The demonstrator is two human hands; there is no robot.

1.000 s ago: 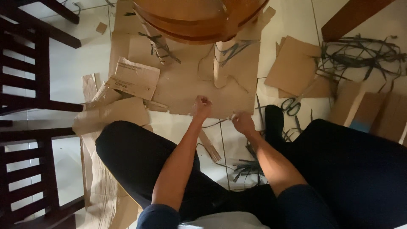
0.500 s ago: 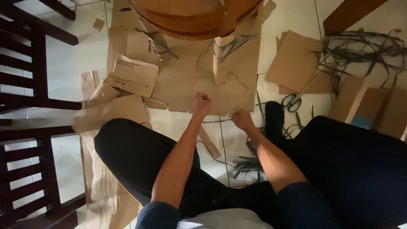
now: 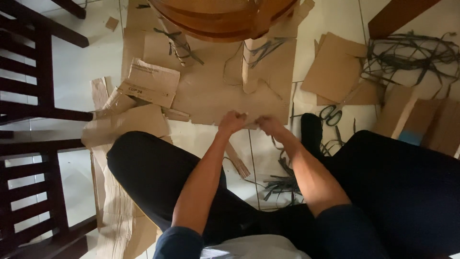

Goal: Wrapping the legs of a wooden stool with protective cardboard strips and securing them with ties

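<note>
Head view. Left hand (image 3: pixel 232 122) and right hand (image 3: pixel 269 124), both fisted, meet knuckle to knuckle over the near edge of the cardboard sheet (image 3: pixel 215 98) on the floor (image 3: pixel 76 72); what they pinch is too small and dim to identify. Forearms extend forward between the knees. Scissors (image 3: pixel 331 114) lie right, partly shadowed.

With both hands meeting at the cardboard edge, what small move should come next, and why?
Probably pull the hands apart a little, to take up the slack. The left hand and right hand are closed fists almost touching at the near edge of the big cardboard sheet. Whatever thin piece they pinch is too small to identify.
</note>
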